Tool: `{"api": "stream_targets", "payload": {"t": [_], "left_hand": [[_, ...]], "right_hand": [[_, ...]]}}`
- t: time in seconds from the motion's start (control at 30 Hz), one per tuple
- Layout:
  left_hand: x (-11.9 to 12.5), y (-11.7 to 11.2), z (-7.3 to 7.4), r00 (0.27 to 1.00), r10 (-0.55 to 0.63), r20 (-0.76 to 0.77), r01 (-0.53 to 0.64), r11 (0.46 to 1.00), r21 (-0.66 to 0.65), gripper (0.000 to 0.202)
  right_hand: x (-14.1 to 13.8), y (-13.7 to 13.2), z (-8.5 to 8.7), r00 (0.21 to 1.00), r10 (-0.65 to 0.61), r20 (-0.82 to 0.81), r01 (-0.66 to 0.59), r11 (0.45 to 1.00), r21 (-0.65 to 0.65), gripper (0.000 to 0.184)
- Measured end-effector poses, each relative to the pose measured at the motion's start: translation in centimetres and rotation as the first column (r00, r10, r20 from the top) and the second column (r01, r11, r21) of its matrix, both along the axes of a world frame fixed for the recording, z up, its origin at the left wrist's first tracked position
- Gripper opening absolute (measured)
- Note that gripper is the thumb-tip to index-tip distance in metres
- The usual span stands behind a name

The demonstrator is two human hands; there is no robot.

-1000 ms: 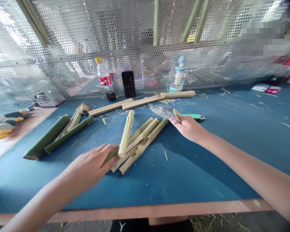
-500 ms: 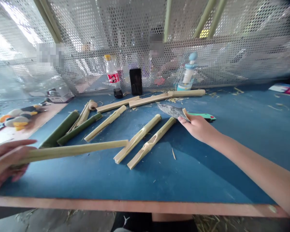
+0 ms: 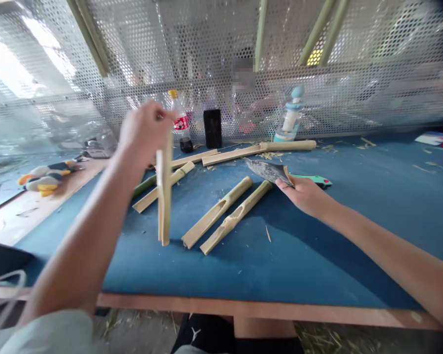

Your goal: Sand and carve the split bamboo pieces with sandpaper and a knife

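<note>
My left hand [image 3: 147, 129] is raised at arm's length and closed around the top of a split bamboo piece [image 3: 164, 196]. That piece hangs nearly upright over the blue table [image 3: 221, 280]. My right hand [image 3: 303, 194] rests low over the table, gripping a knife [image 3: 268, 170] with a broad, mottled grey blade that points left. Just behind this hand lies a teal handle [image 3: 312, 179]; its other end is hidden. Two notched bamboo pieces, one [image 3: 217, 212] left of the other [image 3: 236, 217], lie slantwise between my hands. Another cut bamboo piece [image 3: 182, 173] is partly covered by the hanging one.
Along the back stand a cola bottle [image 3: 180, 123], a black phone [image 3: 212, 129] and a blue-and-white bottle [image 3: 290, 118], before a perforated metal screen [image 3: 206, 44]. Long bamboo pieces [image 3: 288, 146] and shavings lie there. Plush toys [image 3: 47, 177] sit at the left.
My left hand has swung from the left edge up and toward the middle, turning the bamboo piece from lying level to nearly upright. My right hand keeps its place with the knife.
</note>
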State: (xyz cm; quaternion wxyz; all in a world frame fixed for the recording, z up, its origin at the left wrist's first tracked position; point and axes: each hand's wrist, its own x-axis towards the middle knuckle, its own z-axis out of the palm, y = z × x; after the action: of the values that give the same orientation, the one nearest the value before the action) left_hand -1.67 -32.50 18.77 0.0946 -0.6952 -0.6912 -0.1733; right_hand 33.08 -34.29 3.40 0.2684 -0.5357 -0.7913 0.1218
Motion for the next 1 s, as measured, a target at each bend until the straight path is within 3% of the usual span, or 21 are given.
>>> {"api": "stream_targets", "payload": {"t": [0.1, 0.17, 0.27, 0.37, 0.47, 0.53, 0.67, 0.73, 0.87, 1.0], "left_hand": [[4.1, 2.7, -3.7, 0.992, -0.126, -0.008, 0.126, 0.990, -0.068, 0.046], [4.5, 3.0, -6.6, 0.975, -0.217, -0.044, 0.207, 0.963, -0.171, 0.034], [1.9, 1.4, -10.0, 0.964, -0.215, -0.159, 0.176, 0.958, -0.228, 0.031], [-1.6, -1.6, -12.1, 0.953, -0.113, -0.280, 0.053, 0.976, -0.214, 0.035], [-3.3, -4.3, -12.8, 0.935, -0.111, -0.338, 0.034, 0.974, -0.226, 0.023], [-3.8, -5.3, -12.4, 0.934, -0.095, -0.344, 0.025, 0.979, -0.203, 0.024], [-5.6, -4.9, -10.2, 0.947, 0.015, -0.322, -0.049, 0.994, -0.096, 0.039], [-6.9, -3.8, -10.0, 0.949, 0.001, -0.314, -0.045, 0.990, -0.132, 0.048], [-7.0, -2.0, -12.3, 0.939, -0.147, -0.311, 0.070, 0.966, -0.247, 0.043], [-3.3, -2.6, -14.4, 0.921, -0.252, -0.296, 0.187, 0.955, -0.230, 0.038]], "right_hand": [[0.0, 0.0, 0.1, 1.000, -0.019, 0.013, 0.020, 1.000, -0.018, 0.042], [-0.1, 0.0, 0.1, 1.000, -0.025, 0.003, 0.025, 0.999, -0.034, 0.041], [-0.2, -0.1, 0.2, 1.000, -0.018, -0.002, 0.018, 0.999, -0.039, 0.041], [-0.5, -0.4, 0.3, 1.000, -0.010, 0.014, 0.010, 0.999, -0.033, 0.041], [-1.2, -1.1, 0.4, 1.000, 0.022, 0.020, -0.022, 1.000, -0.017, 0.040], [-1.6, -1.6, 0.5, 0.999, 0.030, 0.033, -0.029, 0.999, -0.030, 0.040], [-1.8, -2.1, 0.8, 0.997, -0.007, 0.071, 0.005, 1.000, 0.021, 0.041], [-1.3, -1.8, 1.1, 0.995, -0.084, 0.052, 0.079, 0.992, 0.103, 0.042], [0.3, -0.6, 1.3, 0.954, -0.269, -0.136, 0.298, 0.910, 0.288, 0.046], [1.2, 0.0, 1.5, 0.932, -0.286, -0.222, 0.353, 0.852, 0.387, 0.046]]}}
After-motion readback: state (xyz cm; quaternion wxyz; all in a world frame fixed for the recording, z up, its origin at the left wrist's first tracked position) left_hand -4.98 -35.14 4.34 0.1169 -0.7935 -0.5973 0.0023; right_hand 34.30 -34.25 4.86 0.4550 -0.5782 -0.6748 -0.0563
